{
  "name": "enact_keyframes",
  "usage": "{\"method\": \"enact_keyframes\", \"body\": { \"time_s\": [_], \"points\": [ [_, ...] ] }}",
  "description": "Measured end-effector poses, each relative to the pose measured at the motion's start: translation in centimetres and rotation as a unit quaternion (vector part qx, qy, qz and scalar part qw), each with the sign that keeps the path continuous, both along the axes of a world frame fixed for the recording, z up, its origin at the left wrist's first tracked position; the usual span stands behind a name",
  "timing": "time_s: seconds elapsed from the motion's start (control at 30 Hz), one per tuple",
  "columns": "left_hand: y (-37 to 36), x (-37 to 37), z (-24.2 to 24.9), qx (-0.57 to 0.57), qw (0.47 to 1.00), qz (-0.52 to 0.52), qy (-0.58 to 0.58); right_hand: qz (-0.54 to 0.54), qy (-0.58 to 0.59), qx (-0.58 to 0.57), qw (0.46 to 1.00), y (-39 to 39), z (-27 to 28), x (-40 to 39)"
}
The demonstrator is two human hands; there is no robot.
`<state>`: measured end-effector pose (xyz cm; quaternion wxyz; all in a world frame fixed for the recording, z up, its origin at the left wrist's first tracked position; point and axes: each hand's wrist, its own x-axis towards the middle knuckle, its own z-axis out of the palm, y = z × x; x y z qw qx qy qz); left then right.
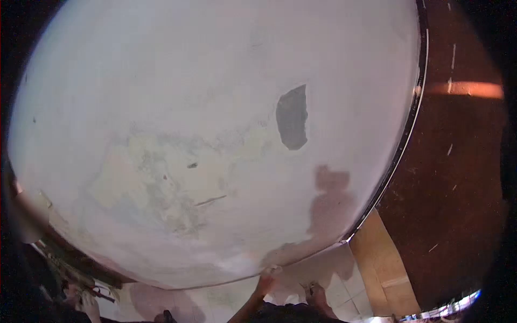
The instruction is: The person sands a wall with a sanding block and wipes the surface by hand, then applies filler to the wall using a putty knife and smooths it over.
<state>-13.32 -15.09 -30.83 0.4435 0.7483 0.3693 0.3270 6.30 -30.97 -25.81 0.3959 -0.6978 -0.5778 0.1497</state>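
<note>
A pale plastered wall [226, 70] fills most of the view, bowed by the lens. It carries a grey angular patch [292, 119] and a yellowish uneven area [126, 172] with small dark marks. At the wall's lower edge, my left hand [267, 277] is raised with its fingers bent together; what they hold, if anything, is too small to tell. To its right and lower, my right hand [316, 295] is curled around something small, mostly hidden by the fingers. Its kind cannot be made out.
Pale floor tiles [344, 293] lie below. A tan board [379, 258] stands beside a dark brown surface [458, 177] on the right. Another person's hand [90, 306] shows at lower left, near a dark tool-like object [102, 294]. Shadows fall on the wall.
</note>
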Motion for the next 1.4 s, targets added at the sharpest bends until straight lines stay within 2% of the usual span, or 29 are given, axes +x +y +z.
{"method": "enact_keyframes", "body": {
  "time_s": [0.03, 0.07, 0.13, 0.17, 0.2, 0.27, 0.37, 0.47, 0.5, 0.57, 0.63, 0.7, 0.83, 0.9, 1.0, 1.1, 1.2, 1.23, 1.33, 1.37, 1.4],
  "points": [
    [-1.6, 1.8, -0.6, -0.098, 0.992, -0.061, -0.040, 0.012, -0.007, 0.001, 1.000, -0.5, 0.1, 0.8],
    [-3.4, 3.8, 3.4, -0.214, 0.966, -0.135, -0.060, 0.017, -0.032, -0.001, 0.999, -0.6, 0.7, 1.6],
    [-5.4, 6.6, 7.3, -0.060, 0.984, -0.155, 0.065, 0.031, -0.078, -0.004, 0.996, 0.4, 3.2, 3.0],
    [-5.5, 7.8, 7.9, -0.056, 0.986, -0.129, 0.086, 0.047, 0.037, -0.017, 0.998, 1.2, 3.8, 3.9],
    [-5.7, 9.1, 8.6, -0.053, 0.988, -0.103, 0.106, 0.072, 0.032, 0.027, 0.997, 2.2, 4.5, 4.7],
    [-5.2, 10.8, 8.3, -0.193, 0.980, 0.022, 0.049, 0.121, 0.025, 0.110, 0.986, 4.2, 6.0, 5.9],
    [-4.7, 10.3, 10.3, -0.205, 0.977, 0.059, -0.027, 0.146, 0.153, 0.042, 0.976, 5.9, 10.6, 5.8],
    [-5.1, 8.2, 10.8, -0.197, 0.973, 0.099, -0.069, 0.189, 0.149, 0.149, 0.959, 8.0, 7.6, 4.9],
    [-5.6, 7.7, 12.9, -0.156, 0.979, 0.125, -0.042, 0.188, 0.165, 0.154, 0.956, 8.2, 7.8, 4.3],
    [-5.5, 6.2, 14.3, -0.088, 0.983, 0.160, -0.034, 0.178, 0.201, 0.152, 0.951, 8.3, 8.5, 2.2],
    [-6.2, 5.0, 15.7, -0.041, 0.982, 0.178, -0.052, 0.158, 0.334, 0.065, 0.927, 8.8, 9.0, 0.4],
    [-6.1, 4.3, 17.8, -0.029, 0.978, 0.188, -0.081, 0.134, 0.254, 0.097, 0.953, 8.9, 11.5, -0.7],
    [-6.9, 4.3, 22.8, -0.033, 0.973, 0.193, -0.122, 0.169, 0.319, 0.115, 0.926, 9.5, 16.4, -1.7],
    [-7.7, 4.5, 24.4, 0.053, 0.972, 0.209, -0.089, 0.170, 0.339, 0.104, 0.919, 9.2, 17.6, -2.0],
    [-8.5, 5.2, 24.6, 0.177, 0.954, 0.240, -0.015, 0.209, 0.508, 0.109, 0.829, 9.2, 16.9, -2.4],
    [-8.8, 5.0, 24.9, 0.301, 0.914, 0.261, 0.075, 0.224, 0.547, 0.083, 0.802, 9.8, 16.6, -2.3],
    [-8.6, 5.5, 25.1, 0.307, 0.907, 0.284, 0.053, 0.236, 0.721, 0.073, 0.648, 11.0, 16.9, -3.5],
    [-8.6, 6.2, 25.2, 0.319, 0.893, 0.316, 0.037, 0.278, 0.747, 0.022, 0.603, 11.5, 15.8, -2.9],
    [-8.5, 6.8, 25.3, 0.322, 0.881, 0.346, 0.025, 0.312, 0.783, 0.014, 0.538, 12.0, 16.5, -3.9],
    [-8.3, 6.7, 25.7, 0.348, 0.870, 0.346, 0.048, 0.187, 0.788, -0.096, 0.578, 12.0, 15.9, -3.7],
    [-8.2, 6.6, 25.9, 0.354, 0.866, 0.348, 0.053, 0.187, 0.808, -0.107, 0.549, 12.0, 15.2, -3.6]
  ]
}}
